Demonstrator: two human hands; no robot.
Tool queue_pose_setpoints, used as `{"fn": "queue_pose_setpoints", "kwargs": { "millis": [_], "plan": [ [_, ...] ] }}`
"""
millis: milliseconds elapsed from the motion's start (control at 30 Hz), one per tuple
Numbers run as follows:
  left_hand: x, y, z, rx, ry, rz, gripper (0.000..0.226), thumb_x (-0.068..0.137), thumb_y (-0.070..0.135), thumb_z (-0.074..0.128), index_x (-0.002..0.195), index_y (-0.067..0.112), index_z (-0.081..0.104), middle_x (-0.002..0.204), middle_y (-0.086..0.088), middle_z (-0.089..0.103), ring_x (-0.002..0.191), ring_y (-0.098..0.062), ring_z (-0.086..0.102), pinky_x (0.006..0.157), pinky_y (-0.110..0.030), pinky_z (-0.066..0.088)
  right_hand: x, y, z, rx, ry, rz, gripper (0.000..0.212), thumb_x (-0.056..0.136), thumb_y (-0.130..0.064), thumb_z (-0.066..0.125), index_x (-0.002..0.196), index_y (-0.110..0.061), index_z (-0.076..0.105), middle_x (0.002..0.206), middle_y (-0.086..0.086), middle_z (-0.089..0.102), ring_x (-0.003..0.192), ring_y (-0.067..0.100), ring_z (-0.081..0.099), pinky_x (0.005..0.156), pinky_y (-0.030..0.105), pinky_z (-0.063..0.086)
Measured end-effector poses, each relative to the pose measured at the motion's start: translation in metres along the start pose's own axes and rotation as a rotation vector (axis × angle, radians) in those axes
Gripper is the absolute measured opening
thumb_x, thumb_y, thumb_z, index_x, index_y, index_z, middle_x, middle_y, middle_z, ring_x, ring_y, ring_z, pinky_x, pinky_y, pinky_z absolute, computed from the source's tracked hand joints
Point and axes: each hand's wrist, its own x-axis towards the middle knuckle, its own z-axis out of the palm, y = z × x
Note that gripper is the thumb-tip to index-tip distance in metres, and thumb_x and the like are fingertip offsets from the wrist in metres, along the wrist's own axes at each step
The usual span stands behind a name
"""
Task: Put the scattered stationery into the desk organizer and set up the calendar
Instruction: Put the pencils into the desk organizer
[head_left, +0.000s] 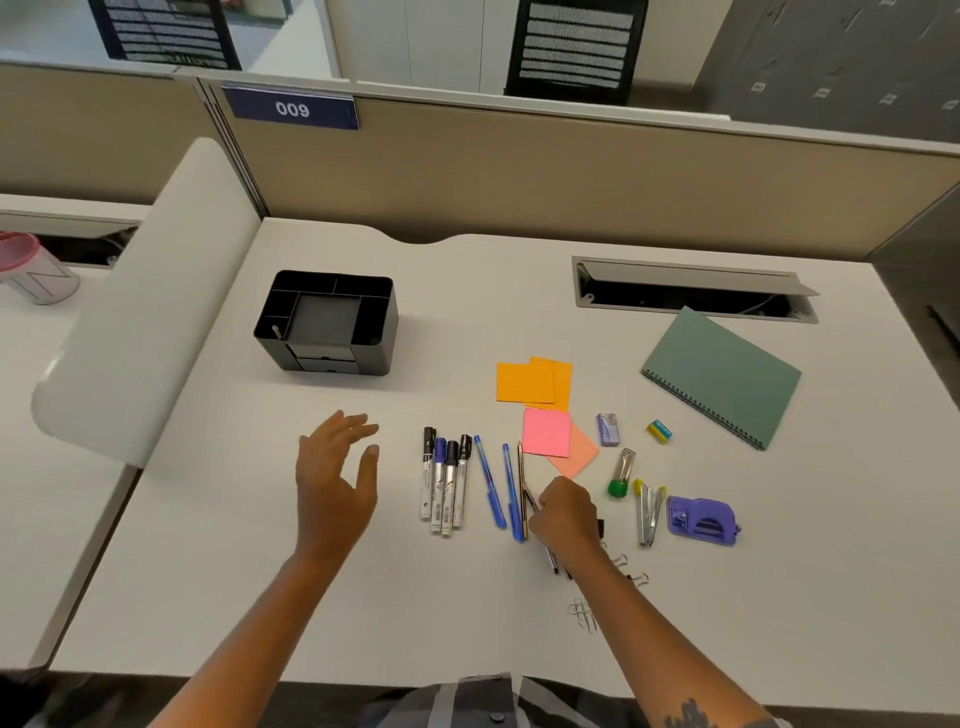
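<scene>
Black plastic marks the goal: the desk organizer (326, 321) stands toward the far left of the tabletop (519, 613), already with one pencil-like stick in its front-left slot; the stationery lies well apart from it, in a loose row nearer the front edge. We see our right hand (566, 512) down among the slim sticks, fingers curled and pinching what looks like a pencil (522, 488) or thin pen near its lower end, so that grip is narrow and holding; just which stick it has we cannot tell, for the hand covers the spot. Our left hand (335, 483) hovers over bare tabletop with fingers spread and thumb out, a wide grip holding nothing.

What the coming move turns on, as we judge it: the sticks lie with their long axes running from front edge toward far edge, tips pointing away from us, while the organizer sits up and to the left of the right hand, beyond the four markers (444, 486) and two blue pens (501, 491); so the pinched stick must be lifted, tipped upright and carried leftward over those. Our left hand is the nearer one to the organizer, between it and the markers; the green calendar (722, 376) lies flat by the far right corner, not yet set up.
</scene>
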Motion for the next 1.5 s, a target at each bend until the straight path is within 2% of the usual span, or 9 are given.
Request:
{"fn": "queue_pose_setpoints", "kwargs": {
  "millis": [100,233,433,800,933,1100,1267,1400,1500],
  "plan": [
    [-0.001,0.016,0.002,-0.016,-0.031,0.001,0.024,0.097,0.011,0.069,0.121,0.01,0.071,0.127,-0.004,0.071,0.129,-0.026,0.062,0.108,-0.062,0.046,-0.004,0.005,-0.004,0.011,0.03,-0.027,0.037,0.085,0.002,0.066,0.069,-0.018,0.039,0.065,-0.005,0.04,0.054,0.009,0.039,0.044,0.021,0.025],
    [0.001,0.05,0.005,-0.172,-0.181,-0.084,0.025,0.095,0.015,0.076,0.12,0.015,0.072,0.11,0.009,0.076,0.105,-0.007,0.071,0.095,-0.034,0.058,-0.014,-0.003,-0.017,0.265,0.104,-0.14,0.022,0.088,0.0,0.071,0.101,-0.015,0.06,0.091,0.001,0.065,0.079,0.016,0.063,0.058,0.023,0.049],
    [0.018,0.094,0.011,-0.392,-0.46,-0.328,0.032,0.093,0.019,0.078,0.124,0.021,0.075,0.101,0.009,0.08,0.092,-0.005,0.076,0.086,-0.021,0.061,-0.042,-0.053,-0.029,0.522,0.126,-0.515,0.029,0.082,-0.006,0.082,0.095,-0.021,0.061,0.084,-0.008,0.067,0.078,0.011,0.066,0.068,0.021,0.056],
    [0.053,0.065,-0.039,-0.295,-0.359,-0.271,0.017,0.092,0.021,0.078,0.108,0.014,0.08,0.092,0.005,0.08,0.085,-0.014,0.078,0.08,-0.023,0.063,-0.053,-0.122,-0.017,0.513,0.066,-0.751,0.04,0.087,-0.013,0.081,0.115,-0.023,0.055,0.096,-0.006,0.069,0.088,0.009,0.067,0.076,0.014,0.054],
    [0.088,0.039,-0.067,-0.251,-0.085,-0.29,0.012,0.091,0.021,0.081,0.097,0.01,0.079,0.083,-0.001,0.08,0.077,-0.015,0.079,0.077,-0.025,0.062,-0.047,-0.129,-0.018,0.525,0.031,-0.73,0.068,0.084,-0.025,0.084,0.14,-0.03,0.044,0.117,-0.01,0.063,0.103,0.009,0.062,0.087,0.021,0.054],
    [0.16,-0.019,-0.126,-0.066,0.21,-0.195,0.025,0.094,0.032,0.077,0.099,0.007,0.078,0.087,-0.011,0.079,0.079,-0.03,0.078,0.08,-0.041,0.064,-0.037,-0.105,-0.023,0.579,0.1,-0.653,0.064,0.086,-0.024,0.082,0.14,-0.029,0.048,0.114,-0.012,0.064,0.103,0.008,0.063,0.087,0.024,0.053],
    [0.205,-0.055,-0.155,0.008,0.25,-0.074,0.007,0.096,0.04,0.073,0.096,0.043,0.067,0.096,-0.012,0.079,0.081,-0.016,0.077,0.083,-0.035,0.064,-0.03,-0.074,-0.021,0.595,0.177,-0.583,0.054,0.088,-0.024,0.08,0.135,-0.028,0.053,0.109,-0.013,0.065,0.101,0.008,0.064,0.086,0.024,0.053],
    [0.214,-0.071,-0.135,0.009,0.201,-0.063,0.022,0.096,0.031,0.073,0.091,0.049,0.061,0.094,-0.008,0.077,0.074,0.018,0.066,0.08,-0.013,0.059,-0.027,-0.054,-0.019,0.577,0.205,-0.562,0.048,0.089,-0.021,0.079,0.131,-0.027,0.057,0.108,-0.012,0.066,0.101,0.009,0.064,0.085,0.021,0.052],
    [0.212,-0.082,-0.116,-0.008,0.159,-0.096,0.026,0.095,0.027,0.074,0.09,0.049,0.061,0.093,-0.01,0.078,0.073,0.021,0.065,0.078,-0.013,0.058,-0.024,-0.04,-0.019,0.543,0.245,-0.535,0.045,0.089,-0.02,0.079,0.129,-0.025,0.058,0.106,-0.011,0.067,0.099,0.007,0.065,0.082,0.011,0.048]
  ]
}}
